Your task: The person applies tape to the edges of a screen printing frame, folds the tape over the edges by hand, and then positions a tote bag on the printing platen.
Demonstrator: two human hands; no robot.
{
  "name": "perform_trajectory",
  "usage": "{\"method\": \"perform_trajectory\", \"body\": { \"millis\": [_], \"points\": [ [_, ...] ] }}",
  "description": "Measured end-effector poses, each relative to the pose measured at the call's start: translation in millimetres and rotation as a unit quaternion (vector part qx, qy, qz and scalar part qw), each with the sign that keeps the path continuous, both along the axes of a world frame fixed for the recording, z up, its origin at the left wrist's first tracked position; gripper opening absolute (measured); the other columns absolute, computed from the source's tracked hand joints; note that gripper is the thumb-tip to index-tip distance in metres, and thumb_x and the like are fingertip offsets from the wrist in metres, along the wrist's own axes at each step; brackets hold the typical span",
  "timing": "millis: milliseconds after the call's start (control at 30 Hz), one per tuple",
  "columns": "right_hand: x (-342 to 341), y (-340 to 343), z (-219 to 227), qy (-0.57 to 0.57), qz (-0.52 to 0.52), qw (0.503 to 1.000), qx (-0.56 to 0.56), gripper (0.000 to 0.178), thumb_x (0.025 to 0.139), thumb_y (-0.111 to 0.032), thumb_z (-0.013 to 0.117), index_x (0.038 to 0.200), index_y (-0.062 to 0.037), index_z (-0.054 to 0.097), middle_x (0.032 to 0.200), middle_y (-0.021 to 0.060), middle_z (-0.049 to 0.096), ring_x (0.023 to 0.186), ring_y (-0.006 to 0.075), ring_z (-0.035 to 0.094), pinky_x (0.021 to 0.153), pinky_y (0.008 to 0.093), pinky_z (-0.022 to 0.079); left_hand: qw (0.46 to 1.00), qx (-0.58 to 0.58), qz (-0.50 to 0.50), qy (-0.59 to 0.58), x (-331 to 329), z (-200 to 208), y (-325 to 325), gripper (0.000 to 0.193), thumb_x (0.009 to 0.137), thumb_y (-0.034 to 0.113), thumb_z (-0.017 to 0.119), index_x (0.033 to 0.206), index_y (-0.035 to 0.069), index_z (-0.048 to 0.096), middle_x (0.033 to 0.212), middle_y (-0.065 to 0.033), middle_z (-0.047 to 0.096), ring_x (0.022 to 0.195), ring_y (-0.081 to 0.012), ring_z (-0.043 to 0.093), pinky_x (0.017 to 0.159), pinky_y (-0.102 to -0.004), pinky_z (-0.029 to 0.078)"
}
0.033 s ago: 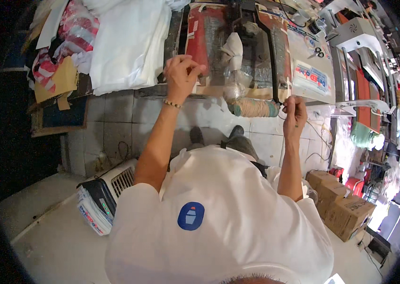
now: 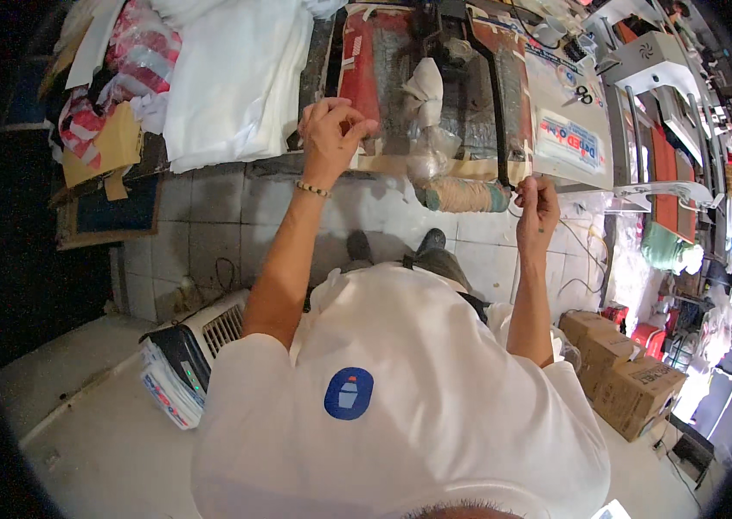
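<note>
Nothing has shifted since the earlier view — both hands hold as before. Left hand (image 2: 331,130): raised over the tabletop (image 2: 470,95) edge, grip pinched, on what cannot be told. Right hand (image 2: 539,208): clenched at the near edge beside the thread roll (image 2: 465,196), perhaps drawing a strand taut. White fabric stack (image 2: 236,78) lies left, clear of the work

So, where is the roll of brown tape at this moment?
In the head view, the tape roll lies at the front edge of the bench, between the two hands, nearer the right hand, under a clear bag.
</note>
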State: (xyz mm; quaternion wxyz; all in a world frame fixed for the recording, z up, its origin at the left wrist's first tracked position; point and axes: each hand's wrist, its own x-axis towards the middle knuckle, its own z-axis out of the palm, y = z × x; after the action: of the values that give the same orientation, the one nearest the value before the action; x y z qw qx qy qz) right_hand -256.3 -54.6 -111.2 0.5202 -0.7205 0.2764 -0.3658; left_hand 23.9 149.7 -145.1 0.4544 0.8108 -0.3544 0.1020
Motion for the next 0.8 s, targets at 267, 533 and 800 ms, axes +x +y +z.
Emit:
{"method": "perform_trajectory", "body": {
  "millis": [267, 533, 800],
  "points": [
    [-9, 4, -13, 0.016, 0.069, 0.993, 0.093, 0.022, 0.098, -0.024, 0.063, 0.091, -0.0034, 0.060, 0.074, -0.0005, 0.056, 0.068, 0.0072, 0.050, 0.061, 0.0231, 0.041, 0.986, 0.143, -0.068, -0.062, -2, 4, -6, 0.021, 0.066, 0.028, 0.085, 0.078, 0.014, 0.075, 0.106, -0.0018, 0.065, 0.108, -0.0276, 0.055, 0.093, -0.0438, 0.039],
    [-16, 1, -38, -0.034, 0.081, 0.984, 0.154, 0.024, 0.102, -0.026, 0.056, 0.100, -0.0023, 0.059, 0.078, 0.0017, 0.058, 0.067, 0.0080, 0.051, 0.059, 0.0242, 0.042, 0.982, 0.141, -0.107, -0.059, -5, 7, 6, 0.026, 0.071, 0.026, 0.081, 0.091, 0.011, 0.076, 0.104, -0.0048, 0.067, 0.108, -0.0265, 0.057, 0.098, -0.0433, 0.040],
    [8, 61, -99, 0.095, 0.156, 0.976, 0.117, 0.022, 0.096, -0.016, 0.059, 0.114, -0.0045, 0.062, 0.092, 0.0095, 0.064, 0.072, 0.0204, 0.057, 0.062, 0.0332, 0.046, 0.978, 0.149, -0.137, -0.040, -15, 10, 7, 0.015, 0.072, 0.019, 0.079, 0.085, 0.014, 0.074, 0.098, -0.0001, 0.062, 0.105, -0.0243, 0.055, 0.089, -0.0423, 0.037]
  ]
}}
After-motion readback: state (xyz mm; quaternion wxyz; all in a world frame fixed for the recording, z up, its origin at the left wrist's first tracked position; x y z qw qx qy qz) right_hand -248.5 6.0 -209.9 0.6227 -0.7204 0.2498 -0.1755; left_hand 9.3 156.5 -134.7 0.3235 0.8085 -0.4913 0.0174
